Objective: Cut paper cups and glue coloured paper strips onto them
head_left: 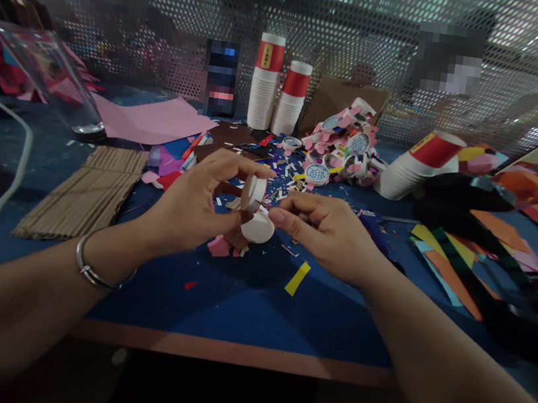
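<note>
In front of me, my left hand (205, 192) pinches a short, cut-off piece of a white paper cup (256, 193) between thumb and fingers, tilted on its side. Just below it is a white round disc (258, 228); whether it is joined to the cup piece I cannot tell. My right hand (322, 229) is closed in a pinch to the right of the cup piece. A thin dark tip shows between its fingertips and the cup piece, but what it belongs to is hidden. Pink paper scraps (219, 246) lie under the left fingers.
Stacked red-and-white paper cups (263, 87) stand at the back, with another stack (419, 162) leaning right. A pile of decorated cup pieces (345, 142) sits mid-table among paper scraps. Corrugated cardboard (85, 192) lies left, black-handled scissors (471, 190) right. A yellow strip (297, 279) lies in front.
</note>
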Demonstrator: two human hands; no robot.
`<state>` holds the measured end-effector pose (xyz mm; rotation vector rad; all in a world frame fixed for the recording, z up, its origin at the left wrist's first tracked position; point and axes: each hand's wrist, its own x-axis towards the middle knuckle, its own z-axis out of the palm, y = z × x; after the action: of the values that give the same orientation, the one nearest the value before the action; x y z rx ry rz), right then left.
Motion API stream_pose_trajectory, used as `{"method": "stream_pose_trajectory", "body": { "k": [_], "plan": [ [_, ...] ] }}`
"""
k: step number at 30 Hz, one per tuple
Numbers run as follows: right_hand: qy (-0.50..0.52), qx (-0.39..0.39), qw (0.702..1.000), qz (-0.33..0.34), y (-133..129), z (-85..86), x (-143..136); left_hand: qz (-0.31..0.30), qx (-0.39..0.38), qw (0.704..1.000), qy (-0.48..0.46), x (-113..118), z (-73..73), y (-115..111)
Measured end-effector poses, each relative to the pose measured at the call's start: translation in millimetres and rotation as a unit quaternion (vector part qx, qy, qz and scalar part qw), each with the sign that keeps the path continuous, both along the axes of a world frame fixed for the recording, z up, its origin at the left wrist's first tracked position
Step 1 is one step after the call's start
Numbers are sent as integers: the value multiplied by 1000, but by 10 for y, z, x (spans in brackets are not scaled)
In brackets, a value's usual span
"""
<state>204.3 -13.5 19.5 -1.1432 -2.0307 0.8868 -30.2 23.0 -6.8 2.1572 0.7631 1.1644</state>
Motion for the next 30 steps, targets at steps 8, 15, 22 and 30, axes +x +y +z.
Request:
{"method": "stream_pose_trajectory", "body": {
  "k": [8,15,22,30],
  "plan": [
    [3,7,1000,23,-26,54,4,-33,-29,999,-14,-29,45,-39],
    [5,-17,999,26,9,19,9,-20,-30,999,-26,-22,51,-28],
    [39,-46,998,15,33,14,48,-27,-51,998,-34,0,24,-27],
    [73,-69,995,21,31,-24,47,-17,8,1000,6,6,30,-58]
  ]
}}
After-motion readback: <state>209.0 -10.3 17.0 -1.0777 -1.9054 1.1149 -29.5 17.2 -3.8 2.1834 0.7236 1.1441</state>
